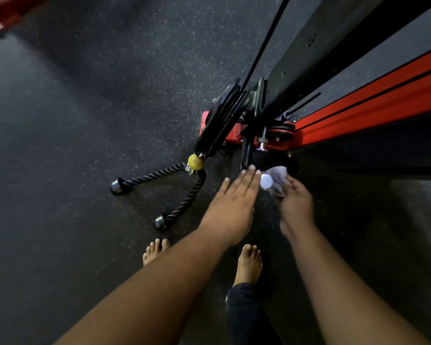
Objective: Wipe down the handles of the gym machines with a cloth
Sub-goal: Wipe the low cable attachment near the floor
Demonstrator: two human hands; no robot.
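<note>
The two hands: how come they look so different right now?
The left hand is flat with its fingers straight, and it holds nothing. The right hand has its fingers curled round a pale cloth. The left hand shows its back, while the right hand is turned sideways against the shiny handle end. Both reach out to the same spot on the machine.

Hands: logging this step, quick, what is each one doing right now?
Left hand: open, fingers straight, beside the handle.
Right hand: holds the cloth against the handle.
</note>
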